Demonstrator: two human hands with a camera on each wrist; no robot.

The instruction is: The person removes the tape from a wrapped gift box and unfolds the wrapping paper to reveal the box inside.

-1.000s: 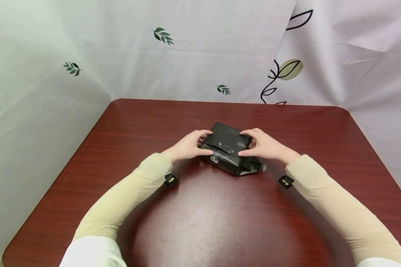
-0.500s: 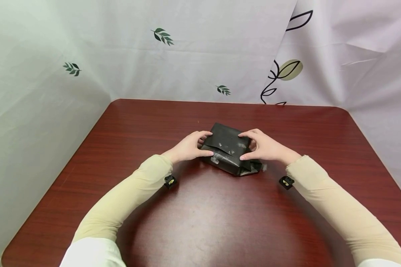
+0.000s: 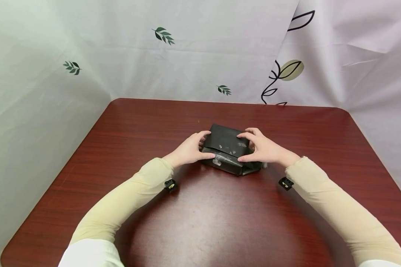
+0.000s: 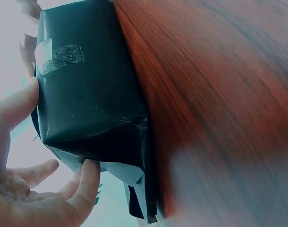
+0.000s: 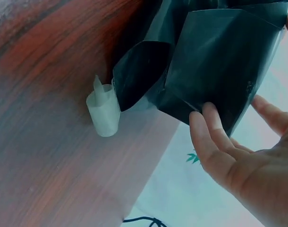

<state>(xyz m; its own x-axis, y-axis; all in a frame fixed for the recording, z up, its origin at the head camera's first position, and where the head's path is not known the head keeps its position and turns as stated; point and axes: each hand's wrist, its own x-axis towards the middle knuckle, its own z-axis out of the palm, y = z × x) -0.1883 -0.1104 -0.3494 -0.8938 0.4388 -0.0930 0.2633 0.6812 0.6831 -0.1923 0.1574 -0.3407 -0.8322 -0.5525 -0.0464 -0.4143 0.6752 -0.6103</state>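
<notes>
A box-shaped package wrapped in black paper (image 3: 225,139) sits mid-table, with pale scuffs on top and a piece of clear tape (image 4: 68,54) on its front side. My left hand (image 3: 188,149) holds its left end, thumb on the front edge and fingers toward the back. At the opposite end, my right hand (image 3: 265,148) grips the package, thumb in front and fingertips over the top and end. The right wrist view shows fingers pressing the folded end wrap, where a paper flap stands out. Beside that flap is a small white tealight candle (image 5: 104,113) with a flame-shaped tip.
The reddish-brown wooden table (image 3: 200,215) has rounded back corners. White curtains (image 3: 200,55) with leaf prints hang behind and beside it. A small black device (image 3: 170,184) is strapped at the left wrist, and another black device (image 3: 286,183) at the right.
The package has turned slightly, its front side now closer to parallel with the table's back edge. My right thumb has shifted down along the front. Both hands stay at its ends.
</notes>
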